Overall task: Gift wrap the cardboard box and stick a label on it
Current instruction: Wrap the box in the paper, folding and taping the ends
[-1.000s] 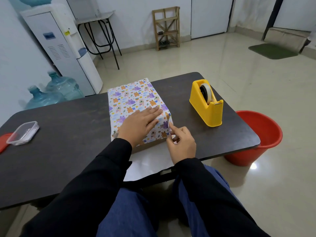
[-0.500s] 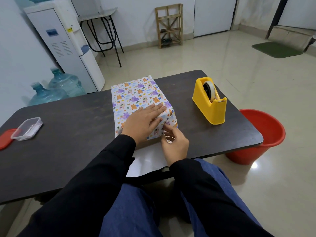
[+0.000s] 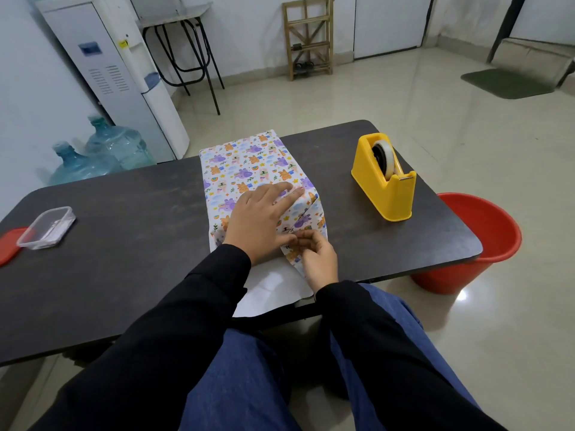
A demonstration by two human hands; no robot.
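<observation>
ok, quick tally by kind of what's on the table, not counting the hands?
gift-wrapped box: 1
yellow tape dispenser: 1
clear plastic container: 1
red lid: 1
Total: 4

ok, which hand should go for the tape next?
Probably right hand: the tape dispenser sits on its side of the box, and the left hand lies flat on the box, pinning the paper.
</observation>
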